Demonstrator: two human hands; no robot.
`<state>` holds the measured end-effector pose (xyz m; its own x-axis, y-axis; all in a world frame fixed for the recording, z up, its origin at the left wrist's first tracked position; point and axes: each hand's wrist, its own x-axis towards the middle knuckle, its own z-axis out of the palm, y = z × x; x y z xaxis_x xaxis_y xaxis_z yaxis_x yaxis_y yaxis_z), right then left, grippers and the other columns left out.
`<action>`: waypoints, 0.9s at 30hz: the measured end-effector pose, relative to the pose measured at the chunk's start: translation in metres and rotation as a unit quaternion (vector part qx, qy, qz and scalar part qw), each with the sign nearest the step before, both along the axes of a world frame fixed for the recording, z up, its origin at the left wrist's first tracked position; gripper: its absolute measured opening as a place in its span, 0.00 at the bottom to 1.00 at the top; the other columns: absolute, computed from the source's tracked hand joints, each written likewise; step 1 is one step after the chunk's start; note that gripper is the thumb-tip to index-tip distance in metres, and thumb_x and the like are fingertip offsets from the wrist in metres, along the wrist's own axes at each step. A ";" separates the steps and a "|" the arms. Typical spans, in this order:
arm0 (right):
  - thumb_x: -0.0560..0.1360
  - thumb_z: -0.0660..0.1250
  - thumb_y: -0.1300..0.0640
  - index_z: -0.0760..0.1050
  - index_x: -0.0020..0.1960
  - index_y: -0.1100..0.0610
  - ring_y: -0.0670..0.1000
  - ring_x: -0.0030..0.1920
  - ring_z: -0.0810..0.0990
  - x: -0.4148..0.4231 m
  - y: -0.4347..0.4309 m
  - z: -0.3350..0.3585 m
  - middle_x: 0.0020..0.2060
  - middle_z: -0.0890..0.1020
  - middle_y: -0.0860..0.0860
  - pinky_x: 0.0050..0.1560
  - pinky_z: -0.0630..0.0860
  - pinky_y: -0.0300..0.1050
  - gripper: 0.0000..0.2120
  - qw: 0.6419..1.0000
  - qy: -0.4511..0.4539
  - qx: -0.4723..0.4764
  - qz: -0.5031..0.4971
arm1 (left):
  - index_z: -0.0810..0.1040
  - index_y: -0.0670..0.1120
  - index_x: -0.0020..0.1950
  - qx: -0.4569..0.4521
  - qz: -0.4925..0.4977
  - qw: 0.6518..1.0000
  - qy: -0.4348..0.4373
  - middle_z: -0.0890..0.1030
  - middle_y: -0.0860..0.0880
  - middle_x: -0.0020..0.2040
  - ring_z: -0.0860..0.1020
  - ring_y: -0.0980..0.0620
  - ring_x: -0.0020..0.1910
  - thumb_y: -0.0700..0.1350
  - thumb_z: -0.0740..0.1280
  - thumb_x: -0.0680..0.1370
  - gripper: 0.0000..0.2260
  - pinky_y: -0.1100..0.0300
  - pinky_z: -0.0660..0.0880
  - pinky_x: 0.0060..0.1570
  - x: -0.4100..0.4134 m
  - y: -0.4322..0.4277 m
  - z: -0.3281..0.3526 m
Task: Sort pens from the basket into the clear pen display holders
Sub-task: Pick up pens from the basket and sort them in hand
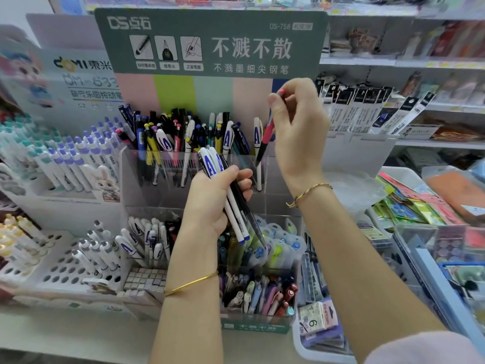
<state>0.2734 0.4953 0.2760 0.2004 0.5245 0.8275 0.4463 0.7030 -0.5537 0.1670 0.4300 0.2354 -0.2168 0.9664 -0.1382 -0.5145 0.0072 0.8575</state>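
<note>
The right hand (296, 127) is raised over the top tier of the clear holder (125, 169), which stands on the white surface (78, 334) with its lowest tier near the front edge. The fingers of this hand pinch a pink pen (268, 132) by its upper end. The pen hangs tip down over the rightmost top compartment, just beside a white pen (257, 137) standing there.

The left hand (210, 203) is lower, in front of the holder. Its fingers are curled around a bundle of pens (237, 224), white ones with blue caps and a dark one, all slanting down toward the lower tiers. I cannot tell for certain which container is the basket they come from.

The step looks like seating the pink pen in that right compartment. Because only fingertips hold its top, the pen can swing, so its tip may catch the compartment's wall or the white pen and tilt it out. Released too high, it may bounce into the neighbouring slot among unlike pens.

The bundle is the other risk. It is held around the middle on a downward slant, so a slackened grip while attention is on the right hand would let pens slide into the mixed pens (262, 292) below.
</note>
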 end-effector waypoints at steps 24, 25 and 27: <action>0.73 0.71 0.61 0.69 0.48 0.60 0.55 0.46 0.75 -0.013 0.010 -0.003 0.46 0.78 0.56 0.43 0.69 0.46 0.11 0.968 -0.157 -0.193 -0.022 | 0.70 0.38 0.56 0.012 0.010 0.999 -0.049 0.78 0.45 0.38 0.81 0.52 0.35 0.32 0.62 0.79 0.07 0.59 0.81 0.35 -0.001 0.003 0.004; 0.73 0.71 0.61 0.68 0.47 0.59 0.55 0.46 0.74 -0.013 0.011 -0.004 0.47 0.78 0.56 0.42 0.67 0.44 0.11 0.963 -0.172 -0.204 -0.027 | 0.71 0.37 0.55 0.015 0.010 0.998 -0.053 0.78 0.45 0.37 0.81 0.53 0.34 0.32 0.62 0.79 0.05 0.59 0.81 0.35 -0.001 0.003 0.004; 0.73 0.70 0.61 0.69 0.46 0.58 0.54 0.45 0.73 -0.012 0.011 -0.008 0.47 0.78 0.57 0.41 0.64 0.43 0.09 0.958 -0.183 -0.221 -0.024 | 0.72 0.37 0.53 0.022 0.011 0.998 -0.051 0.79 0.44 0.39 0.82 0.53 0.35 0.33 0.63 0.79 0.04 0.59 0.81 0.35 0.000 0.003 0.005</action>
